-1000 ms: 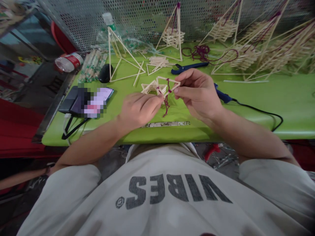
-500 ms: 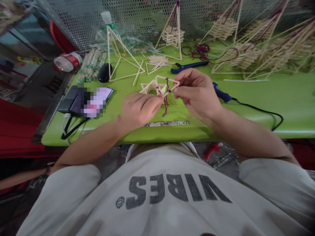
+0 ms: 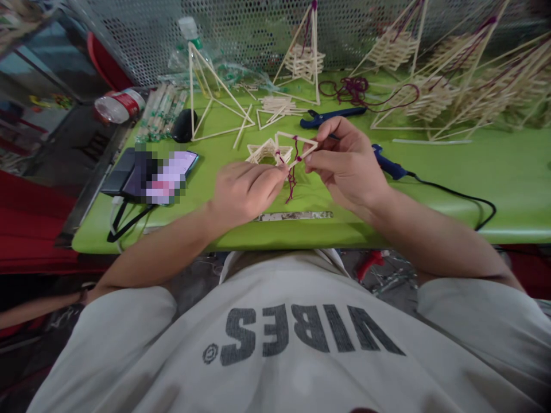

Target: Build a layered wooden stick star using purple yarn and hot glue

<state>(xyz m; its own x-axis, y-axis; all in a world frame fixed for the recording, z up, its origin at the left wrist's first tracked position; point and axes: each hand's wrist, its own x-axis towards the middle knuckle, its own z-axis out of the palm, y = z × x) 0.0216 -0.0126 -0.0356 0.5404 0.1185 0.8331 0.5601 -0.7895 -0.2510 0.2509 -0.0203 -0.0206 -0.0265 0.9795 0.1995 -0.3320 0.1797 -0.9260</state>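
Note:
A small triangle of thin wooden sticks is held up above the table. Dark purple thread is tied at several places on it, with loose ends hanging down. Closed in a pinch, my left hand grips the triangle's lower left corner. My right hand pinches the triangle near its right corner, fingers bent; the exact contact is partly hidden. Just behind my left fingers, a star-shaped stack of sticks lies on the table, partly covered by that hand.
On the green table lie blue pliers, a blue corded tool, a metal strip, a phone and loose sticks. A larger stick frame and finished-looking stick pyramids stand behind, beside tangled thread.
The triangle has shifted very slightly to the right in view. Both hands keep their hold, and the things on the table stay where they were.

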